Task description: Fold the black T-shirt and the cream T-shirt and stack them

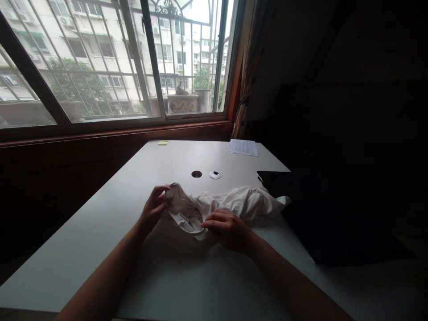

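A crumpled white garment (250, 200), perhaps a shirt, stretches across the white table (160, 267). Its left end is a rounded opening with a banded edge, held up a little and spread between my hands. My left hand (156, 203) pinches the far left side of that edge. On the near right side of the opening, my right hand (225, 227) grips the edge between thumb and curled fingers. The rest of the cloth lies bunched to the right, its tip touching or overlapping a dark area at the table's right side.
Past the garment are a cable hole (196, 174) and a round white cover (215, 174). Printed papers (244, 147) lie at the far right edge, yellow notes (162, 143) at the far left. A dark flat item (321, 214) covers the right side. Behind stands a barred window (110, 58).
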`<state>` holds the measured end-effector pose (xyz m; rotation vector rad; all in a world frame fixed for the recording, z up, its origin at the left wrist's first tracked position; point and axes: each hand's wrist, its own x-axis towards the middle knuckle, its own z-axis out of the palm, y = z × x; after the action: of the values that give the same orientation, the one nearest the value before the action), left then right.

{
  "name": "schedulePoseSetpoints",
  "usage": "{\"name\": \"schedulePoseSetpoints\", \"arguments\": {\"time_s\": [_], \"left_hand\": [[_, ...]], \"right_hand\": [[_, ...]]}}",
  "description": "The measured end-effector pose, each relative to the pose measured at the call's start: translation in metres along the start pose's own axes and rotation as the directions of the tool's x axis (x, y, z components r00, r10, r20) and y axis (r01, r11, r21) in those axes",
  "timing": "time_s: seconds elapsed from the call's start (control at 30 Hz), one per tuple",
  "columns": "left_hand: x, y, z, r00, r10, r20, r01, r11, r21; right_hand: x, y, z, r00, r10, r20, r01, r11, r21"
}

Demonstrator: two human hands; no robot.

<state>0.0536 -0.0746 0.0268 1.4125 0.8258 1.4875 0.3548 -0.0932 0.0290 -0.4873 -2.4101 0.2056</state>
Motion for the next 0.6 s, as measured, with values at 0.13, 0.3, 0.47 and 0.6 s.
{"name": "schedulePoseSetpoints", "arguments": {"time_s": [0.13, 0.3, 0.47, 0.6], "left_hand": [[-0.001, -0.001, -0.004, 1.000, -0.001, -0.007, 0.001, 1.000, -0.001], [0.000, -0.003, -0.005, 0.999, 0.002, 0.037, -0.001, 0.999, -0.039], [0.002, -0.005, -0.005, 0.996, -0.026, 0.081, 0.030, 0.998, -0.049], [0.005, -0.008, -0.007, 1.000, 0.012, -0.009, -0.012, 0.998, 0.065]], "right_hand": [[0.000, 0.002, -0.004, 0.990, 0.104, -0.097, -0.110, 0.992, -0.067], [-0.008, 0.016, -0.001, 0.914, 0.395, -0.086, -0.405, 0.889, -0.213], [-0.009, 0.020, -0.004, 0.866, 0.492, -0.090, -0.500, 0.853, -0.148], [-0.007, 0.012, -0.012, 0.840, 0.519, -0.160, -0.528, 0.849, -0.017]]}}
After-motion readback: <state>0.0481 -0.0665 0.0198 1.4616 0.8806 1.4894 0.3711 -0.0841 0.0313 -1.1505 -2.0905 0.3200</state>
